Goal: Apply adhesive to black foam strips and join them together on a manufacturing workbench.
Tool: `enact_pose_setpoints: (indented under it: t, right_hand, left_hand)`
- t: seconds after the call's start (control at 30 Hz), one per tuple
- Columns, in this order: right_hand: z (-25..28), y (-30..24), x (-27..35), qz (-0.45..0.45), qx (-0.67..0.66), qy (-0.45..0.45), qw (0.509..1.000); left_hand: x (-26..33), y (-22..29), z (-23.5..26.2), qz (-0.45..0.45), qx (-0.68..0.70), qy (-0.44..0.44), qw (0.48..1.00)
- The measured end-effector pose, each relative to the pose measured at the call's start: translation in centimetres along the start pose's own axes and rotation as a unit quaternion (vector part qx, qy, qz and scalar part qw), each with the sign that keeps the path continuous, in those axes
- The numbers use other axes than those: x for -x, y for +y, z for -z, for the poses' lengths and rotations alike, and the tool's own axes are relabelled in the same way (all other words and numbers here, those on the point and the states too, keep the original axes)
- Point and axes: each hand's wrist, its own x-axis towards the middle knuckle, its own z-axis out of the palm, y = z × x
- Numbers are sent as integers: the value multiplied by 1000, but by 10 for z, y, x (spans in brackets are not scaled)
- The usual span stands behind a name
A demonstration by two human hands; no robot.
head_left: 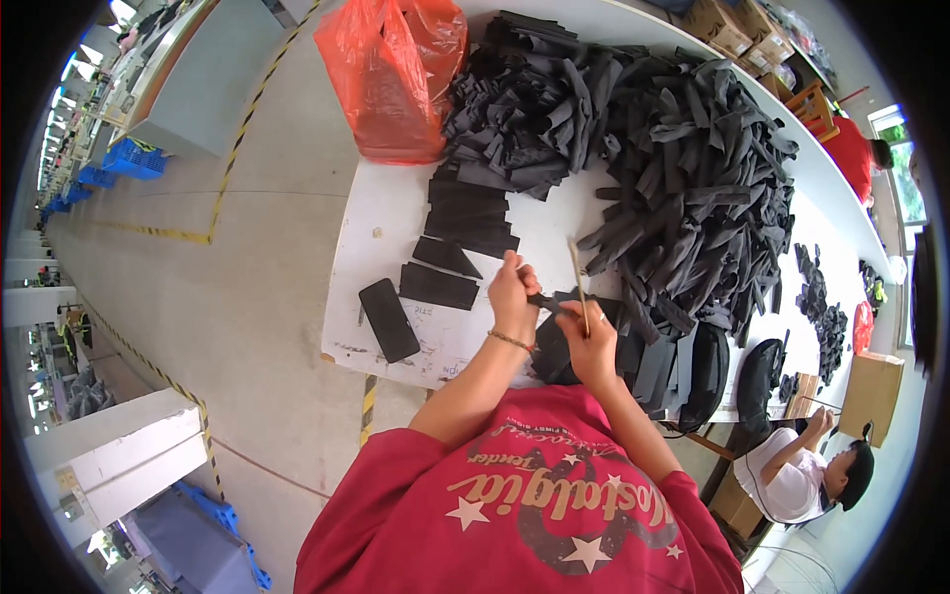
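Note:
Above the near edge of the white table (381,213), my left hand (511,300) is closed around one end of a small dark fabric strip (548,303). My right hand (593,346) pinches the strip's other end. It also grips a thin, light-coloured stick (576,265) that points up and away from me; its exact kind is unclear. Flat black fabric pieces (437,285) lie to the left of my left hand, with a row of more black pieces (467,213) beyond them. Under and beside my right hand are further dark pieces (556,354), partly hidden by it.
Large heaps of dark fabric strips (698,188) cover the table's far and right side. A red plastic bag (391,104) stands at the far left corner, a black phone (389,320) near the left edge. Black rounded objects (707,366) sit right; another person (792,475) sits beyond.

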Motion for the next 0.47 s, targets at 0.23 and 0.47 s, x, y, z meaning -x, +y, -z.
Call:
enact_pose_setpoints:
  t: [0.23,0.47]
  right_hand:
    - [17,21,-20,16,10,1,1000]
    - [59,24,-28,-108,-85,231,963]
  left_hand:
    - [35,22,3,-29,-580,-423,696]
    - [76,-11,-16,32,-562,-439,700]
